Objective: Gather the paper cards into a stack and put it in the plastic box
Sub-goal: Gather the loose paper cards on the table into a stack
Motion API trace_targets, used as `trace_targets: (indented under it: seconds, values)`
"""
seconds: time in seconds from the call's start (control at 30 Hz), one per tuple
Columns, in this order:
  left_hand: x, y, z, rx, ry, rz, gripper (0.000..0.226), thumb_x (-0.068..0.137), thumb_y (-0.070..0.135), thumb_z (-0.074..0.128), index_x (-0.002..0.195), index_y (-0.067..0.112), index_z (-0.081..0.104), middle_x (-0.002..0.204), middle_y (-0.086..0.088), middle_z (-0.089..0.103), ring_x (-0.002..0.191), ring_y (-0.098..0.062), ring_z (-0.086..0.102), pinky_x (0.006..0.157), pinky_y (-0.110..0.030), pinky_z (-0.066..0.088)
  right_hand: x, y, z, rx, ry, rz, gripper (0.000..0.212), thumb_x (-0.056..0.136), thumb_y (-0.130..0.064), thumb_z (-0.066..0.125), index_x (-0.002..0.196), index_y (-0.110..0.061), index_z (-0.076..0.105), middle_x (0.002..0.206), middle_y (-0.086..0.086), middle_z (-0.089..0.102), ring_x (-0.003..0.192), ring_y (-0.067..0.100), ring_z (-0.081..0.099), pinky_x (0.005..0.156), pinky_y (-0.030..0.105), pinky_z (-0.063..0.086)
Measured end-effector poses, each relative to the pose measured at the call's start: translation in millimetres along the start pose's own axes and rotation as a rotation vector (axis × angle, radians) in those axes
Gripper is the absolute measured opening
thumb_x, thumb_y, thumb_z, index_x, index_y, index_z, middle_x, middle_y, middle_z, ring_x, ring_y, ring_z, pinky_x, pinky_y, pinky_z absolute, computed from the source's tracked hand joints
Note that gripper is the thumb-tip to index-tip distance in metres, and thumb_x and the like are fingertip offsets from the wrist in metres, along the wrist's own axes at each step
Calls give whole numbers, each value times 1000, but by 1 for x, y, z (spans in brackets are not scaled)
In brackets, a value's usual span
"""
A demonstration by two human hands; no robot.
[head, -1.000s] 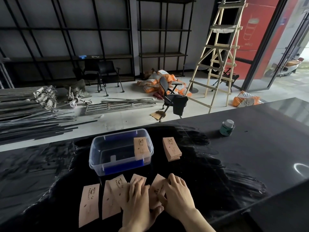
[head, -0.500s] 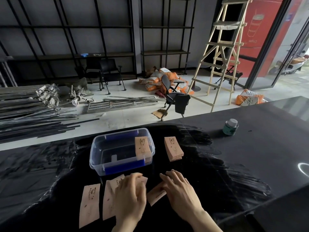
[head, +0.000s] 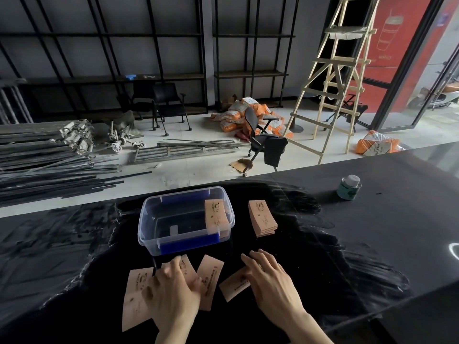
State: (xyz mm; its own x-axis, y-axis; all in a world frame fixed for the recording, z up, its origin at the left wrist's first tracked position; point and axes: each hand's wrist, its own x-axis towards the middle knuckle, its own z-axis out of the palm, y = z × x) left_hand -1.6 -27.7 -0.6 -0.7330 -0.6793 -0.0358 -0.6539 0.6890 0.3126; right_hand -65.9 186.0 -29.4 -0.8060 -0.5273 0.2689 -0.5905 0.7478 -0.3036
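Several tan paper cards lie loose on the black table in front of me. My left hand (head: 173, 291) rests flat on the left ones, fingers spread, covering part of a card (head: 136, 296). Another card (head: 210, 276) lies between my hands. My right hand (head: 270, 284) presses its fingertips on a tilted card (head: 233, 285). The clear plastic box (head: 149, 219) with blue latches stands just behind, with cards (head: 216, 216) leaning at its right end. A neat stack of cards (head: 262, 218) lies to the right of the box.
A small green can (head: 349, 187) with a white lid stands at the far right of the table. Beyond the table's far edge, the floor holds metal bars, chairs, orange sacks and a wooden ladder (head: 335, 78).
My hands have moved apart: the left slid left over the cards, the right drew one card away to the right. The middle card now lies uncovered.
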Motion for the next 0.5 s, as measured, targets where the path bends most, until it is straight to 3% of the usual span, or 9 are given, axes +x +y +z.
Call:
trace_targets:
  seconds: [0.1, 0.2, 0.27, 0.37, 0.5]
  values:
    - [5, 2, -5, -240, -52, 0, 88, 75, 19, 84, 146, 37, 34, 142, -6, 50, 121, -28, 60, 104, -47, 50, 0, 1, 0, -5, -14, 1, 54, 98, -28, 62, 149, -27, 44, 147, -2, 53, 143, 23, 41, 100, 37, 54]
    - [7, 1, -1, -486, -49, 44, 95, 67, -14, 76, 143, 33, 41, 133, -4, 40, 99, -23, 66, 80, -37, 61, 0, 1, 1, 9, -21, 7, 56, 97, -27, 64, 149, -28, 43, 146, -2, 54, 143, 23, 41, 100, 37, 55]
    - [5, 2, 1, -576, -40, 72, 91, 68, -20, 75, 140, 28, 47, 123, 1, 35, 85, -15, 65, 68, -23, 54, 0, 1, 0, 11, -18, 1, 57, 96, -27, 65, 149, -28, 44, 146, -2, 54, 143, 24, 42, 99, 37, 55]
    - [1, 9, 0, -663, -11, 200, 79, 71, -18, 78, 132, 26, 56, 122, 1, 44, 86, -6, 64, 68, -10, 45, -1, 1, -1, 22, -13, 3, 54, 97, -28, 64, 148, -27, 45, 145, -2, 55, 142, 24, 43, 99, 37, 56]
    - [-2, 25, -7, -702, -76, 422, 70, 79, -6, 81, 118, 45, 54, 115, 16, 60, 95, 1, 70, 74, -16, 60, 1, -1, -4, 58, 0, 17, 65, 98, -28, 62, 155, -27, 32, 152, -2, 50, 144, 22, 41, 103, 38, 53]
